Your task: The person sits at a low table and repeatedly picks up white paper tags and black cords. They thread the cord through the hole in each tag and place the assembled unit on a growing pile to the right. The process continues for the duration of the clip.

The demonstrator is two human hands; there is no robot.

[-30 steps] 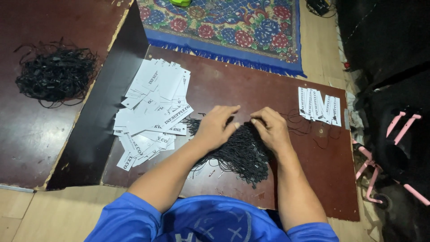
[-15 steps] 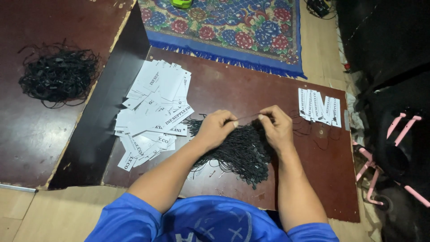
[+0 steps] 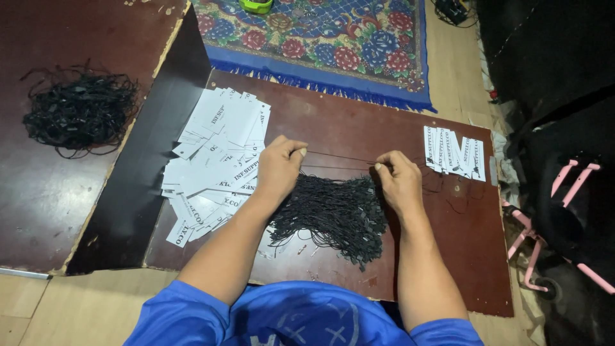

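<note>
While my left hand and right hand pinch one thin black string tight between them (pulled straight to free it), the black string pile sits below on the dark brown wooden board, white paper tags beside.

A dark red board lay on the floor. Left of the fingers on it sat a heap of white tags; below them, a bundle of black strings; right of them, a row of tags.
</note>
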